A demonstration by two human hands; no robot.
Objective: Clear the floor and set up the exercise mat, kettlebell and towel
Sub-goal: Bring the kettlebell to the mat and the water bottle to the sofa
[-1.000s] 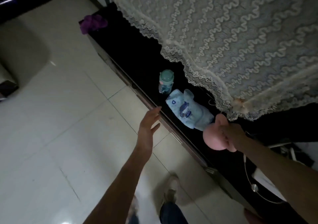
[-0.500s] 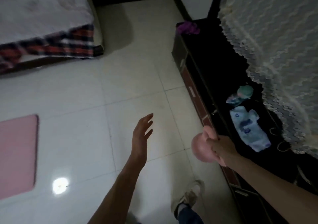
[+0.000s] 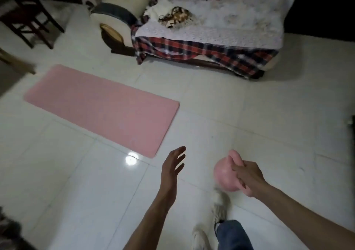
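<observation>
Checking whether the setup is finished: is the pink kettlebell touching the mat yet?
Apart. The head view shows the kettlebell gripped in the right hand, with bare white floor between it and the mat.

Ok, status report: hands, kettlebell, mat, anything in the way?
Right hand grips pink kettlebell, carried above floor. Left hand open, empty. Mat flat on tiles ahead. Nothing blocking the way there.

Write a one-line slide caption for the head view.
Right hand carries pink kettlebell toward pink mat unrolled on white tile floor.
</observation>
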